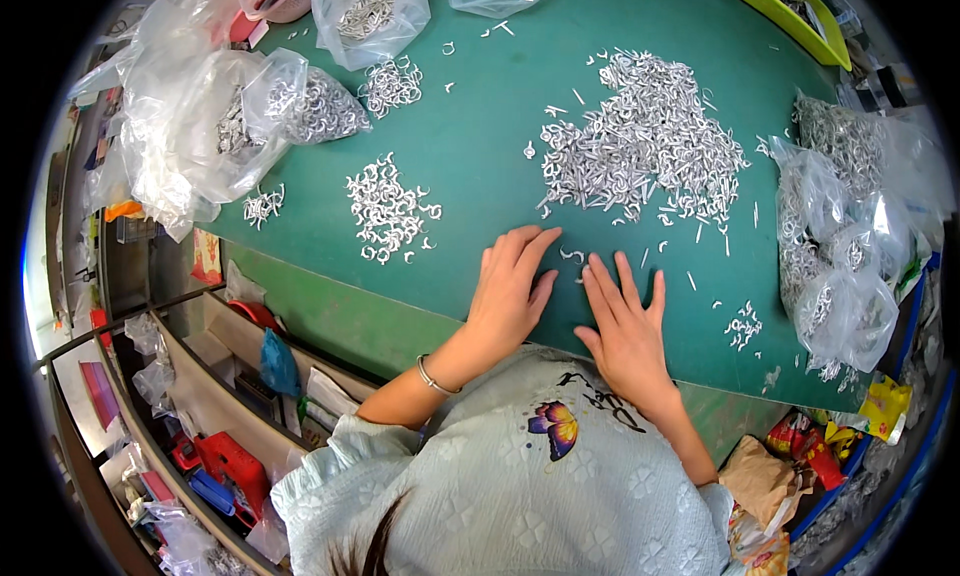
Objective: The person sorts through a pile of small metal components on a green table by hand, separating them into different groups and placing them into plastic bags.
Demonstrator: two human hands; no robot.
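Observation:
My left hand (512,286) rests at the near edge of the green tabletop, fingers stretched forward and thumb apart, with nothing visible in it. Beside it my right hand (625,321) lies flat with its fingers spread. A few small curved silver metal pieces (571,254) lie between the fingertips of both hands. Beyond them spreads a large heap of silver metal pieces (650,141), curved ones mixed with straight pin-like ones. A smaller pile of curved pieces (385,208) lies to the left of my left hand. To the right of my right hand is a little cluster (743,326).
Clear plastic bags of metal pieces stand at the left (310,106), far side (370,16) and right (835,246). A yellow-green tray (795,21) sits at the far right corner. Left of the table are open drawers (240,346); snack packets (885,406) lie at the lower right.

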